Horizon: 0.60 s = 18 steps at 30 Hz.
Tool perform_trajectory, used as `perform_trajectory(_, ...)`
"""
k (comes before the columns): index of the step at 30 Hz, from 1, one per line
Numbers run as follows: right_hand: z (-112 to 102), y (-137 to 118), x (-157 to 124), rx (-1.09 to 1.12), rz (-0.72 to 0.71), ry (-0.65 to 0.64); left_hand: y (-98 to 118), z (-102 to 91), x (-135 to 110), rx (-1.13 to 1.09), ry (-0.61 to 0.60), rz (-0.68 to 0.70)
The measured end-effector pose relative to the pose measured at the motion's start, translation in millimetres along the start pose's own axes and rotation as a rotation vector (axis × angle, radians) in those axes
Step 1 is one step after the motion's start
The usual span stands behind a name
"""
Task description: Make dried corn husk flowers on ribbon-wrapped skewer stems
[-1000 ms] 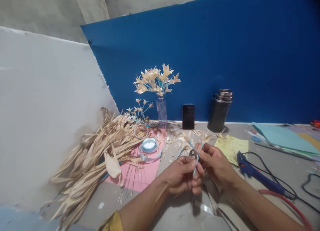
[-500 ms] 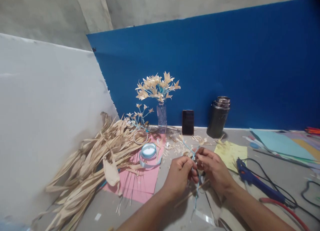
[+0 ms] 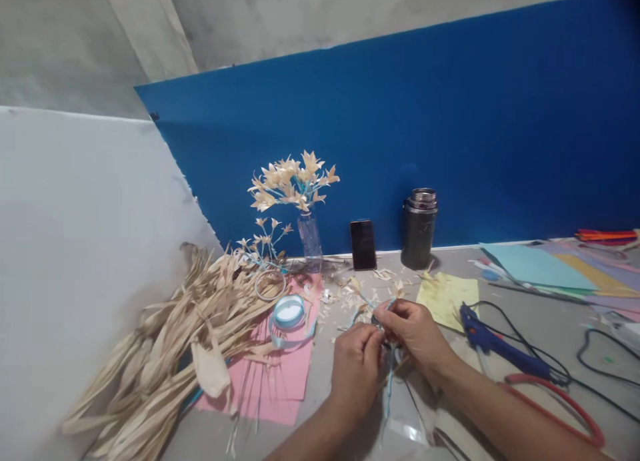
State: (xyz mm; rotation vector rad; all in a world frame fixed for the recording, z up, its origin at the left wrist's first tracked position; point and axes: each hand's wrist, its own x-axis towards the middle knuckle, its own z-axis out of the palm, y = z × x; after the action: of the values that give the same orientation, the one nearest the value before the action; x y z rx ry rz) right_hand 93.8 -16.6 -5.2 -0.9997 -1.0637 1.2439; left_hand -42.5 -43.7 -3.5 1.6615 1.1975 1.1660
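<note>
My left hand (image 3: 356, 362) and my right hand (image 3: 411, 333) meet just above the grey table (image 3: 550, 328), both pinched on a small stem of dried-husk flowers (image 3: 373, 303) wrapped in light blue ribbon. The pale petals stick out beyond my fingers toward the blue board. A loose tail of the blue ribbon (image 3: 388, 394) hangs down below my hands. My fingers hide the middle of the stem.
A heap of dried husks (image 3: 165, 354) lies at the left beside a pink sheet (image 3: 275, 381) with a ribbon roll (image 3: 288, 312). A bottle of finished flowers (image 3: 295, 188), a phone (image 3: 363, 244) and a flask (image 3: 419, 228) stand at the back. A blue glue gun (image 3: 493, 344), cables and coloured papers (image 3: 540, 268) lie at the right.
My view has shifted so the scene sits further left. Both hands have dropped lower, and the flower stem now tilts flatter toward the table, with the fingers still pinched together on it.
</note>
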Motion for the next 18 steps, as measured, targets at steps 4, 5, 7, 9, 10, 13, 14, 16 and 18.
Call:
perform_trajectory(4,10,-1,-5,0.139,0.01,0.053,0,2.9,-2,0.119,0.062,0.099)
perform_trajectory(5,12,-1,-6,0.18,0.022,0.049,1,4.6,-2,0.094,0.063,0.079)
perform_trajectory(7,14,-2,-7,0.206,0.049,0.019,2,7.6,-2,-0.007,0.047,0.004)
perform_trajectory(9,12,-5,-5,0.202,0.081,-0.024,4,8.2,-1,-0.126,0.035,-0.061)
perform_trajectory(10,8,-7,-2,0.167,0.085,-0.048,5,7.1,1,-0.176,0.041,-0.076)
perform_trajectory(13,-13,-19,13,-0.255,-0.026,-0.1,8,-1.0,9,-0.297,0.142,-0.101)
perform_trajectory(14,-22,-22,19,-0.51,-0.108,-0.07,7,-4.3,12,-0.347,0.191,-0.127)
perform_trajectory(16,-39,-28,29,-0.673,-0.134,-0.057,4,-9.8,19,-0.445,0.23,-0.185)
perform_trajectory(18,-50,-29,35,-0.818,-0.121,-0.1,0,-12.6,24,-0.523,0.228,-0.242)
